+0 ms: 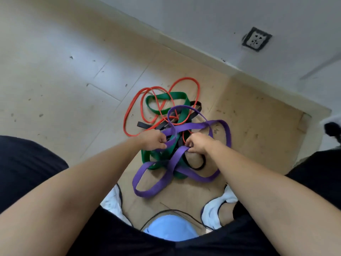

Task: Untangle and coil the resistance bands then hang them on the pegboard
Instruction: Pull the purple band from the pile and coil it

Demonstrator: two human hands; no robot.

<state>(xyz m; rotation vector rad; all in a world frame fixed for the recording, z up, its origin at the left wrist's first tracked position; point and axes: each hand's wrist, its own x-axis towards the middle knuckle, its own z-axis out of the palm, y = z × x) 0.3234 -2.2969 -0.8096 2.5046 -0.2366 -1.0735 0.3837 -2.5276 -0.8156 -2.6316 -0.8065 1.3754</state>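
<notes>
Wall socket [256, 39] sits up on the white wall [203, 24], a rough dark edge round its plate. Just below the socket the pale skirting board [193, 52] runs slantwise. Well left of the socket spread beige floor tiles [55, 61], speckled with dark marks. Straight down from the socket lies a tan, cardboard-like sheet [258, 126]. Far below the socket, near the bottom edge, are a right white shoe [214, 209] and a left white shoe [112, 200], with a thin black cable [166, 211] and a light blue thing [169, 228] between them. Down-right of the socket is a dark blurred object [332, 128], unclear.
</notes>
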